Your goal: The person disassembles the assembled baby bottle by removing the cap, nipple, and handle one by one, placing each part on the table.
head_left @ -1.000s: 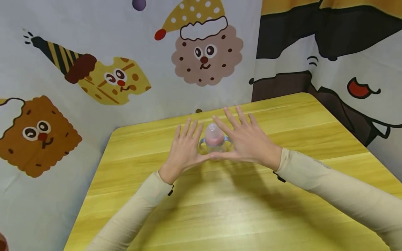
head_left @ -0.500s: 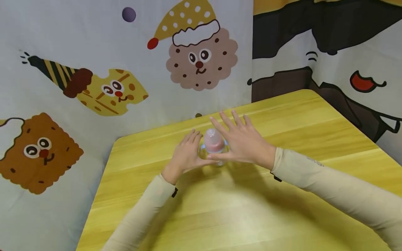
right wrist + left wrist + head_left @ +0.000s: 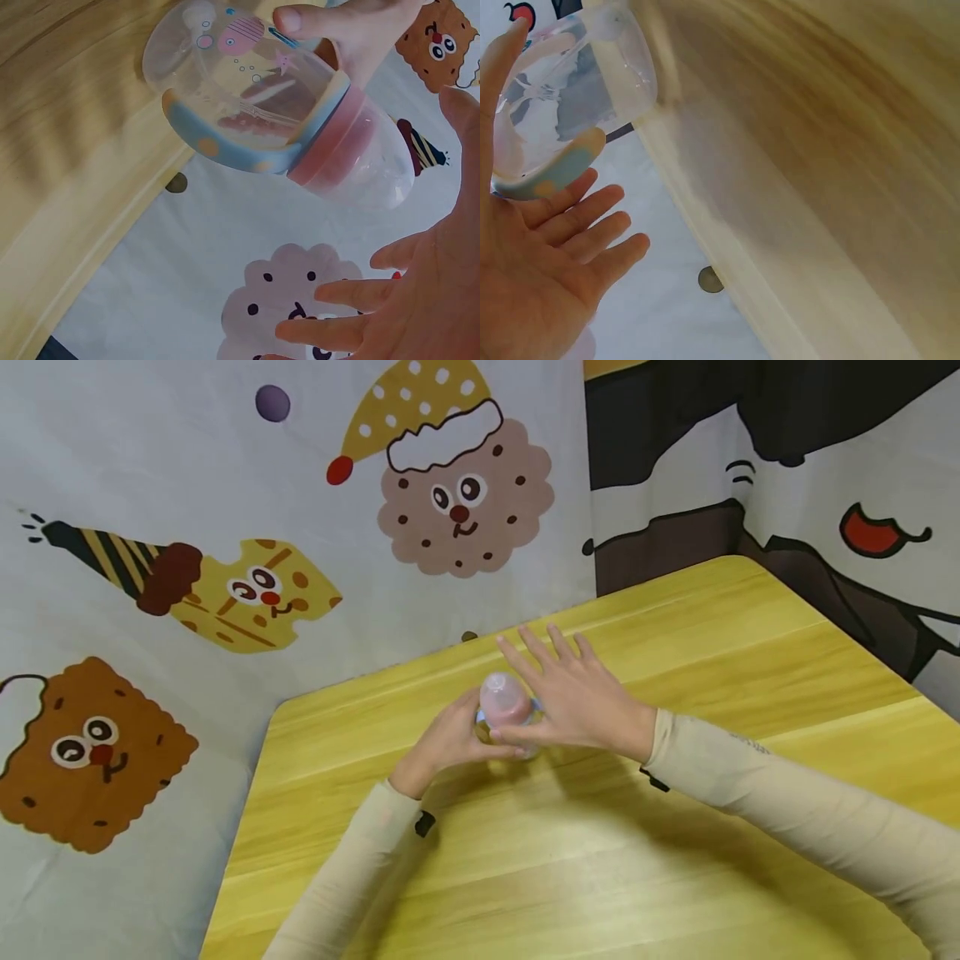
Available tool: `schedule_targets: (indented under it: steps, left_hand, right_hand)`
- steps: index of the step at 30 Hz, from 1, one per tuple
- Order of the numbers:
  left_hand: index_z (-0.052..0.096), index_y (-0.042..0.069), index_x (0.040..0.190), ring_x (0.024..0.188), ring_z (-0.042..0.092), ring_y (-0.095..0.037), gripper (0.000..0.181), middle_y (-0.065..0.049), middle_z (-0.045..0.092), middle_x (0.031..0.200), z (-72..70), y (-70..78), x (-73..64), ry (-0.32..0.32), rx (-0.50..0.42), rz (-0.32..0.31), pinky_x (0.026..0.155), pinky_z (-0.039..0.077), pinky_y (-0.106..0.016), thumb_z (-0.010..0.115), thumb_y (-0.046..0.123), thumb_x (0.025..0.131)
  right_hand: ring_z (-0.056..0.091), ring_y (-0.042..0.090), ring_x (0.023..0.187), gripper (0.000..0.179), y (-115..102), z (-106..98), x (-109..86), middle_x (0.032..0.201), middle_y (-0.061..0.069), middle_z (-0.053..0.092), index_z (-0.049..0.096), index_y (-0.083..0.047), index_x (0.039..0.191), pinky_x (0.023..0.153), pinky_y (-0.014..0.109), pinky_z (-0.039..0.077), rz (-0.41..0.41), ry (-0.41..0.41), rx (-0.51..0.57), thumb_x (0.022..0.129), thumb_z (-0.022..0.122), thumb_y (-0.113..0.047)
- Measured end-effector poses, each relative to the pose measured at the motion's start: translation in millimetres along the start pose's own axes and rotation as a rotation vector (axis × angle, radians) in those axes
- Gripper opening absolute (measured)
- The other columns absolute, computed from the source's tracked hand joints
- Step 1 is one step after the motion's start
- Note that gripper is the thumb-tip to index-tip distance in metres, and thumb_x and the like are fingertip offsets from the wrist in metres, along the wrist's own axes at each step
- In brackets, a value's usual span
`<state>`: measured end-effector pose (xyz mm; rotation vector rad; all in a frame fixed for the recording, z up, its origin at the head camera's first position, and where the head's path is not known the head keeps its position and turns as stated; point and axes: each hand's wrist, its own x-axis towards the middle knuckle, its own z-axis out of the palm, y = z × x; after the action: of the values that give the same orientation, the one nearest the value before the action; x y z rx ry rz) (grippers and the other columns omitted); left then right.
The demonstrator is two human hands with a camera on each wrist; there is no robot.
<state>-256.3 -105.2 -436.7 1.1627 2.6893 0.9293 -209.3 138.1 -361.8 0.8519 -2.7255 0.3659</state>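
A clear baby bottle (image 3: pixel 504 700) with a pink collar, translucent cap and blue handles stands upright on the table between both hands. My left hand (image 3: pixel 444 739) is at its left side, thumb across the front, fingers behind and hidden in the head view. In the left wrist view those fingers (image 3: pixel 592 217) are extended with a slight bend, close by the blue handle (image 3: pixel 562 171). On the bottle's right, my right hand (image 3: pixel 585 703) has spread, straight fingers and its thumb in front. The right wrist view shows the bottle's fish print (image 3: pixel 241 37) and spotted handle (image 3: pixel 214 148).
The yellow wood-grain table (image 3: pixel 600 877) meets a white cloth backdrop (image 3: pixel 315 485) printed with cartoon biscuits and cheese along its far and left edges. A dark cartoon print (image 3: pixel 675 539) hangs behind the right side.
My left hand has turned inward around the bottle's left side, its fingers going behind it. My right hand stays spread, its thumb now overlapping the bottle's front. The head view has shifted slightly.
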Motion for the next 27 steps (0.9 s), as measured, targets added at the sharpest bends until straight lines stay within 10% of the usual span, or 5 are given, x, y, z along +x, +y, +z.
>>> schedule_targets:
  steps: [9, 17, 27]
  left_hand:
    - [0.056, 0.013, 0.148, 0.131, 0.062, -0.017, 0.081, 0.001, 0.067, 0.138, 2.4, -0.9, -10.4, -0.014, -0.089, -0.047, 0.111, 0.052, -0.042, 0.096, 0.033, 0.08]
    - [0.058, 0.008, 0.146, 0.124, 0.066, -0.022, 0.083, -0.006, 0.069, 0.135, 0.3, 4.0, -4.8, 0.036, 0.036, -0.072, 0.106, 0.055, -0.043, 0.096, 0.037, 0.078]
    - [0.063, 0.006, 0.121, 0.091, 0.063, -0.018, 0.06, -0.005, 0.07, 0.108, -12.4, 21.7, -7.8, 0.129, -0.054, -0.136, 0.076, 0.056, -0.033, 0.096, 0.029, 0.077]
  right_hand:
    - [0.034, 0.054, 0.152, 0.109, -5.7, -5.1, 3.0, 0.17, 0.023, 0.032, 0.026, -0.016, 0.17, 0.115, 0.077, 0.034, 0.019, -0.036, 0.102, 0.09, 0.058, -0.082]
    - [0.027, 0.048, 0.157, 0.115, 1.7, -28.6, 5.9, 0.175, 0.019, 0.021, 0.016, -0.023, 0.172, 0.121, 0.075, 0.025, 0.12, -0.088, 0.26, 0.087, 0.067, -0.08]
    - [0.036, 0.05, 0.152, 0.117, 2.7, -54.6, 0.2, 0.174, 0.018, 0.025, 0.018, -0.024, 0.172, 0.116, 0.075, 0.033, 0.147, -0.028, 0.33, 0.084, 0.081, -0.068]
